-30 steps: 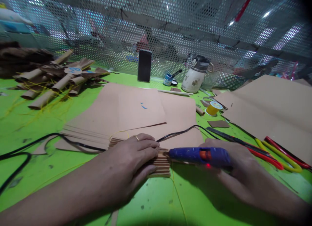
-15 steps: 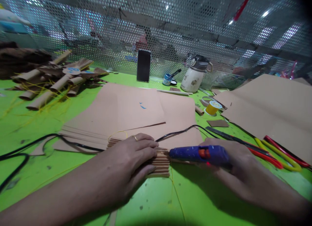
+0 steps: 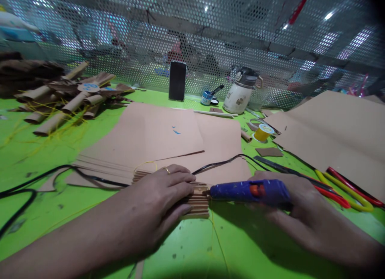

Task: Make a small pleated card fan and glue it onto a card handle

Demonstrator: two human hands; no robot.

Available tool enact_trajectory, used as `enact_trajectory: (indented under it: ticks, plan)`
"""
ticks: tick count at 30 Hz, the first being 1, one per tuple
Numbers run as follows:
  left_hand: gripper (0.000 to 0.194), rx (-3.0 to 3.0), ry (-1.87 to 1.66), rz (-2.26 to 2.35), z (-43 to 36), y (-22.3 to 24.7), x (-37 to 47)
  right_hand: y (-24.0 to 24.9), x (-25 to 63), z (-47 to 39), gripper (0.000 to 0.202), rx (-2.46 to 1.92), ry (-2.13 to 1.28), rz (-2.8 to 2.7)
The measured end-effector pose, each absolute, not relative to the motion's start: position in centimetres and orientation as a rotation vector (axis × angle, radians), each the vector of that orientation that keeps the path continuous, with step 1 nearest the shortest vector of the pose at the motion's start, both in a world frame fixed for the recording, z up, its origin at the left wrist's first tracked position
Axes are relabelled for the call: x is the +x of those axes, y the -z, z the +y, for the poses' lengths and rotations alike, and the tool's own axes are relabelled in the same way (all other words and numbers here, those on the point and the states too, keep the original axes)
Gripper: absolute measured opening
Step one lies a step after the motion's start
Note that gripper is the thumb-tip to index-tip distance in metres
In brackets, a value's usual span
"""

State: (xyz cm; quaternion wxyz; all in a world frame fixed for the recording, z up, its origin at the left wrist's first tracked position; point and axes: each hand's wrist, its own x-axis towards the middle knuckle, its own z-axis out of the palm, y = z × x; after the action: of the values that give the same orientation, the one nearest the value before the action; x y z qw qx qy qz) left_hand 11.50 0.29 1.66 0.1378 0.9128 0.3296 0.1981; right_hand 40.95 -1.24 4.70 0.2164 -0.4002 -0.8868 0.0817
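Observation:
My left hand, with a ring on one finger, holds a piece of pleated brown paper down against the table. Its fingers lie across the folds and hide the middle of the piece. In my right hand is a blue hot glue gun with an orange-red part on its side. The nozzle points left and meets the upper folds at the paper's right end. A thin yellow thread trails from the pleated piece toward me.
Behind my hands lie flat brown paper sheets, crossed by a black cord. Scissors, a yellow thread spool and larger sheets are right. Paper rolls pile up left. A phone and bottle stand behind.
The glue gun and my right hand have shifted slightly to the right. The nozzle still meets the folds. My left hand and the pleated paper look unmoved.

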Motion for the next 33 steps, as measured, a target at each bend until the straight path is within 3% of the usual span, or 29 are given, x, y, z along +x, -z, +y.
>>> enact_trajectory:
  ticks: [14, 24, 33]
  plan:
    - [0.023, 2.623, -0.538, 0.971, 0.12, -1.85, 11.49, -4.61, 40.86, -0.99, 0.015, -1.155, -0.244, -2.501]
    - [0.036, 2.691, -0.607, 0.904, 0.28, -1.88, 11.7, -4.24, 40.72, -1.09, 0.01, -1.19, -0.241, -2.429]
    - [0.031, 2.719, -0.641, 0.919, 0.12, -1.66, 11.39, -3.71, 40.86, -1.04, 0.012, -1.232, -0.349, -2.404]
